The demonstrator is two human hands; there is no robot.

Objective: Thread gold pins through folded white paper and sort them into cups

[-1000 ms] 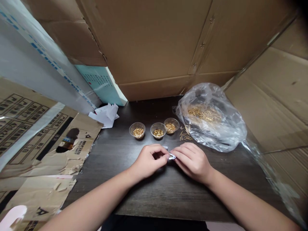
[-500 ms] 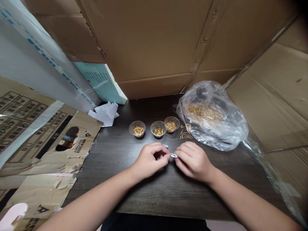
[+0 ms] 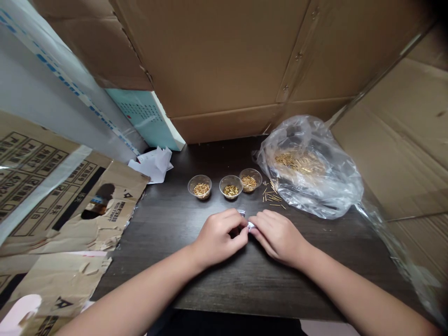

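Note:
My left hand (image 3: 220, 235) and my right hand (image 3: 280, 235) meet low over the dark table, fingers closed in a pinch. Between their fingertips is a small whitish, shiny piece (image 3: 250, 226), mostly covered, so its kind cannot be made out. Just behind my left fingers a second small light-coloured piece (image 3: 241, 213) shows in part. Beyond the hands stand three clear plastic cups: a left cup (image 3: 199, 187), a middle cup (image 3: 231, 187) and a right cup (image 3: 250, 180). Each holds small gold-coloured metal pins or tubes.
Loose gold pins (image 3: 273, 197) lie right of the cups, beside a clear plastic bag (image 3: 332, 186) with many more. Crumpled white paper (image 3: 157, 165) lies at the back left. Cardboard walls (image 3: 217, 60) enclose the dark table (image 3: 168, 219) behind and on both sides.
My hands have drawn closer together around the small piece, and less of it shows. My right hand has shifted slightly toward me, uncovering more loose pins. The cups stay put.

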